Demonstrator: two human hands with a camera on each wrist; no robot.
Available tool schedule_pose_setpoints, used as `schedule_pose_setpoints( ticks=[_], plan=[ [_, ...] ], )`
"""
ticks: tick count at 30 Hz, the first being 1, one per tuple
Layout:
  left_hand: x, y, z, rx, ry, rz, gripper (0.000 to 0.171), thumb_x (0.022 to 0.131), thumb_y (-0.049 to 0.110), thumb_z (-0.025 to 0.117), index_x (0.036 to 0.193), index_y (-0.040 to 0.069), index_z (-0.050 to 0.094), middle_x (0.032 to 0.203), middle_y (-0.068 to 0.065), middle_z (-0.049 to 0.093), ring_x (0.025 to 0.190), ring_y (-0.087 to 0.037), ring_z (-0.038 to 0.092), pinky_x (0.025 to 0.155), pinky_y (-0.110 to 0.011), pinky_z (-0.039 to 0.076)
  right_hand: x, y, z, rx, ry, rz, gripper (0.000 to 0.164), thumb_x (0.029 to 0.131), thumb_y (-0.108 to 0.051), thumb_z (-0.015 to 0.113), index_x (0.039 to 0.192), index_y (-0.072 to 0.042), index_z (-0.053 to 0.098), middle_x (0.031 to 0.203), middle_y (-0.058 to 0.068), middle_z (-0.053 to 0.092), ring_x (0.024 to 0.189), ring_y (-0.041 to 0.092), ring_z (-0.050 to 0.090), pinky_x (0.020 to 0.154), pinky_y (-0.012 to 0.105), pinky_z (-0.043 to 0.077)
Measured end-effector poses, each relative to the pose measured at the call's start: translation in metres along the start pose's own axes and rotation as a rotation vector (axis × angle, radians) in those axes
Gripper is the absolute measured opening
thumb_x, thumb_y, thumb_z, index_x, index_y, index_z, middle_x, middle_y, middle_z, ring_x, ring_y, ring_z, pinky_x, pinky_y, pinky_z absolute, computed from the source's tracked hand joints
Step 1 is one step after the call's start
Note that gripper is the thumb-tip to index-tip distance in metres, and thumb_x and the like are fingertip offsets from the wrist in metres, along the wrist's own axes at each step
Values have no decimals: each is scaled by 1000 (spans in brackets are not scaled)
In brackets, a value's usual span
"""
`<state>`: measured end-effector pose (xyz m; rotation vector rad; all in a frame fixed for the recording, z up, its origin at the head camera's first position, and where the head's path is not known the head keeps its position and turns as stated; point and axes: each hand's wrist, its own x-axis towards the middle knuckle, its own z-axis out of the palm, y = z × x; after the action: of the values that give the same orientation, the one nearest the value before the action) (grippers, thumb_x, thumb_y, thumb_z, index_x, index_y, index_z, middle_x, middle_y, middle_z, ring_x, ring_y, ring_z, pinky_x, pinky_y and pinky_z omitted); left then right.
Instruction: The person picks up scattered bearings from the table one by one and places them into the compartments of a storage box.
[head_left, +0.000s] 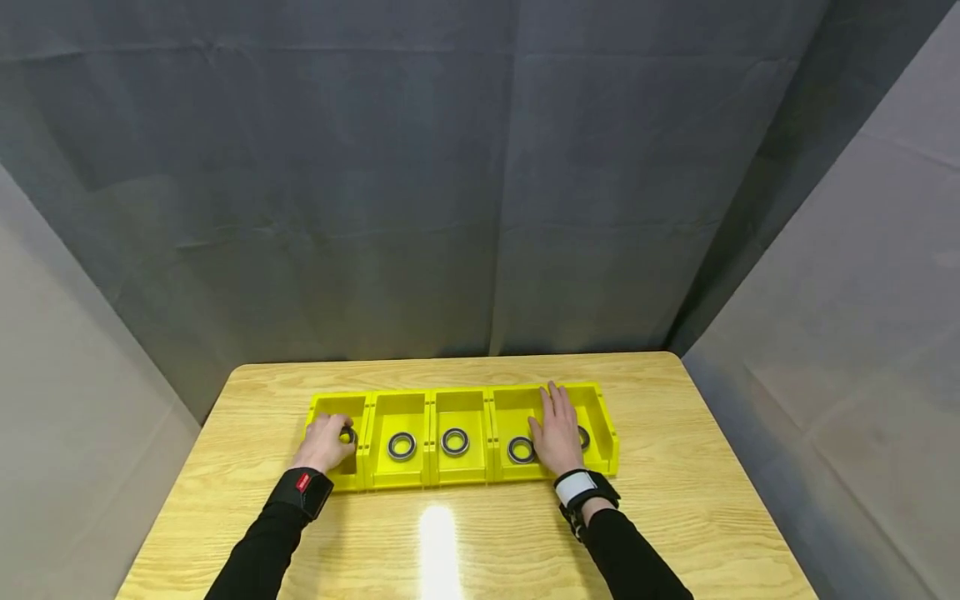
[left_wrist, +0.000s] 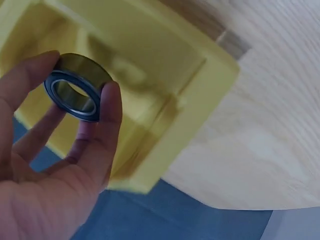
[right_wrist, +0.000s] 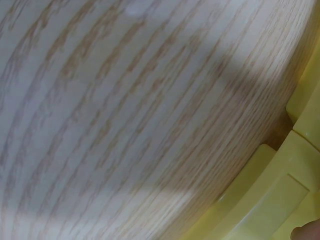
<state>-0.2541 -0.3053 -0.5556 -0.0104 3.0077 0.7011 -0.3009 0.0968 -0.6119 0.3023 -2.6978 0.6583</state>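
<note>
My left hand [head_left: 322, 443] pinches a ball bearing [left_wrist: 84, 66] between thumb and fingertips, over the leftmost compartment of a row of yellow bins [head_left: 427, 481]. In the left wrist view the bearing is tilted, its dark face and bright inner ring showing. My right hand [head_left: 558, 433] lies over the right end of the row, fingers straight and pointing to the back wall. One bearing [head_left: 521, 451] lies just left of that hand; another bearing [head_left: 583, 437] is partly hidden behind it. Only a fingertip [right_wrist: 306, 232] of this hand shows in the right wrist view.
A bearing [head_left: 402, 447] and another bearing [head_left: 454, 442] lie in the middle bins. The row stands on a light wooden table [head_left: 382, 550] with rounded far corners. Grey cloth [head_left: 360, 208] hangs behind, and pale panels [head_left: 847, 350] flank both sides.
</note>
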Motion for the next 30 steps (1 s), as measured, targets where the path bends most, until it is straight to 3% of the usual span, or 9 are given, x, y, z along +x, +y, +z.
schedule_pose_setpoints(
  ticks=[6,12,15,18,22,30],
  plan=[
    [1,-4,21,29,-42,-81,29,84,-4,65,113,-5,66,110,-31,60,103,-54,56,87,-67,51,0,-1,0,-3,-11,-6,59,95,-14,68,145,4,45,156,27,38,147,47,33,118,62,33],
    [1,1,30,43,5,-114,32,87,-3,63,119,-3,66,113,-30,64,107,-52,58,84,-68,52,4,-1,-8,-15,-39,12,59,98,-18,65,148,3,43,158,25,36,149,45,30,120,60,31],
    [-4,2,29,41,-6,-145,38,92,4,63,130,-2,62,126,-30,63,115,-52,59,88,-67,52,3,-2,-8,-14,-43,8,58,98,-17,65,147,4,43,158,26,36,148,46,31,119,61,32],
    [-11,5,26,-2,-14,-168,46,98,10,59,141,-3,54,145,-31,51,127,-54,53,96,-70,48,2,-2,-7,-11,-41,3,58,97,-16,66,146,4,44,157,27,37,148,46,32,118,61,33],
    [-21,10,27,-72,13,-143,48,100,10,53,146,-5,48,155,-34,37,135,-57,43,101,-72,43,3,2,-8,-14,-47,4,59,97,-18,66,147,4,44,158,26,36,148,46,31,118,62,33],
    [-42,7,39,-98,141,-16,43,95,1,55,136,-12,53,149,-41,38,146,-58,24,120,-68,21,1,9,-18,34,-124,4,60,100,-20,61,150,4,39,160,29,30,150,48,24,118,68,26]
  ],
)
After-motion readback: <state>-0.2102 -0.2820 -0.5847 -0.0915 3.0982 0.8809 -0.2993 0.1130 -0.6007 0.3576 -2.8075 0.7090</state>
